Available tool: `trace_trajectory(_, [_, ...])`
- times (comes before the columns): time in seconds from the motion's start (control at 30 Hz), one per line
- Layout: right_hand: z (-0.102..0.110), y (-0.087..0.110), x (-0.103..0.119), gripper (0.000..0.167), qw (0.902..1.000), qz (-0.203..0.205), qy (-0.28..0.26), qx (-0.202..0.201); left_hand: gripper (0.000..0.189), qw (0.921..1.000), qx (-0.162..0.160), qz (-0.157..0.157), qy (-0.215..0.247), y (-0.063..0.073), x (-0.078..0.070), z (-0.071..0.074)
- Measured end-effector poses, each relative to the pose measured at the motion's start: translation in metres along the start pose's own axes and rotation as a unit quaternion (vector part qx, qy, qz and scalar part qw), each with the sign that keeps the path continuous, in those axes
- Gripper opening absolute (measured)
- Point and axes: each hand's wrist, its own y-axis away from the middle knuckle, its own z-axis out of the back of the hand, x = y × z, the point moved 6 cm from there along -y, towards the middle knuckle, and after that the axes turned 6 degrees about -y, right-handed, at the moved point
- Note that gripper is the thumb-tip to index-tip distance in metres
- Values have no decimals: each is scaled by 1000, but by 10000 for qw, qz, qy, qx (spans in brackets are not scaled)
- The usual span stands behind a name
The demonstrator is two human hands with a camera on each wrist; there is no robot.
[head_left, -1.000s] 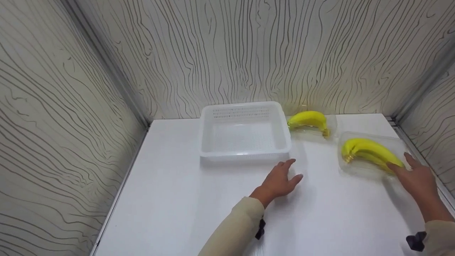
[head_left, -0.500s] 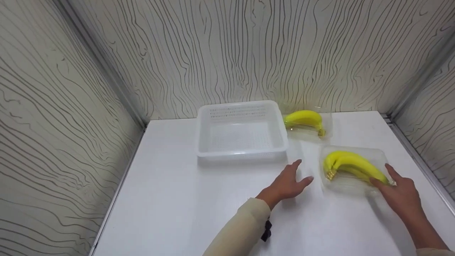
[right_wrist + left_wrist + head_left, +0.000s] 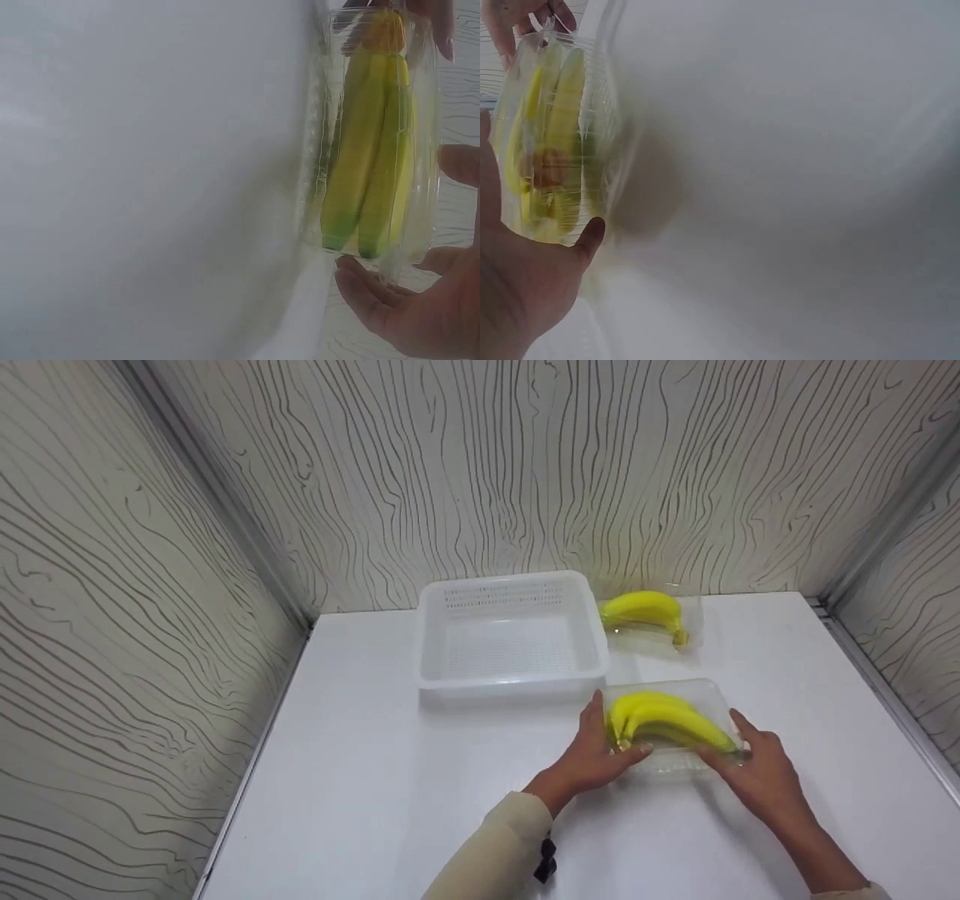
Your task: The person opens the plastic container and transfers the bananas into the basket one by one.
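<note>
Between my two hands is a clear plastic clamshell box [image 3: 697, 688] with a bunch of yellow bananas [image 3: 667, 716] inside. My left hand [image 3: 589, 761] holds its left end, thumb at the front corner and fingers along the side. At the opposite end my right hand [image 3: 769, 776] grips the box, thumb in front and fingers behind. In the right wrist view the greenish tips of the bananas [image 3: 364, 157] point to the right hand. The left wrist view has the left thumb [image 3: 591, 236] against the ribbed plastic. A shadow falls on the tabletop beside the box.
A white perforated plastic basket [image 3: 514, 684] stands against the back wall, just behind and left of the box. Right of it sits a second clear box with bananas [image 3: 643, 606]. Wood-patterned panels [image 3: 487, 472] enclose the white table [image 3: 360, 780].
My right hand has brought the boxed bananas leftward and nearer across the table. The left hand, earlier apart with spread fingers, now holds the box's left end.
</note>
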Motion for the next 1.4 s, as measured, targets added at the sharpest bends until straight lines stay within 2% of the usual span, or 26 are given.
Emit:
trace_trajectory(0.13, [-17, 1, 14, 107, 10000, 23, -19, -30, 115, 9997, -247, -23, 49, 6, 15, 15])
trace_trajectory(0.33, [-46, 1, 41, 112, 9993, 311, -188, -110, 112, 9981, -583, -139, 134, 18, 42, 42])
trace_trajectory(0.53, [-74, -3, 72, 113, 9975, 575, -394, -120, 109, 9949, -941, -330, 178, 30, 70, 76])
trace_trajectory(0.67, [-89, -9, 89, 115, 9962, 720, -474, -121, 108, 9925, -1182, -223, 213, 33, 89, 97])
trace_trajectory(0.8, [-100, -12, 100, 113, 9952, 842, -468, -196, 108, 9916, -1263, -84, 251, 32, 103, 111])
trace_trajectory(1.13, [-115, -5, 117, 104, 9941, 1010, -300, -267, 106, 9886, -1392, -257, 511, 30, 125, 132])
trace_trajectory(1.27, [-115, -3, 119, 102, 9939, 1046, -237, -258, 106, 9896, -1324, -217, 512, 28, 126, 132])
trace_trajectory(1.4, [-111, -2, 117, 98, 9933, 1102, -211, -274, 107, 9910, -1239, -266, 427, 26, 121, 127])
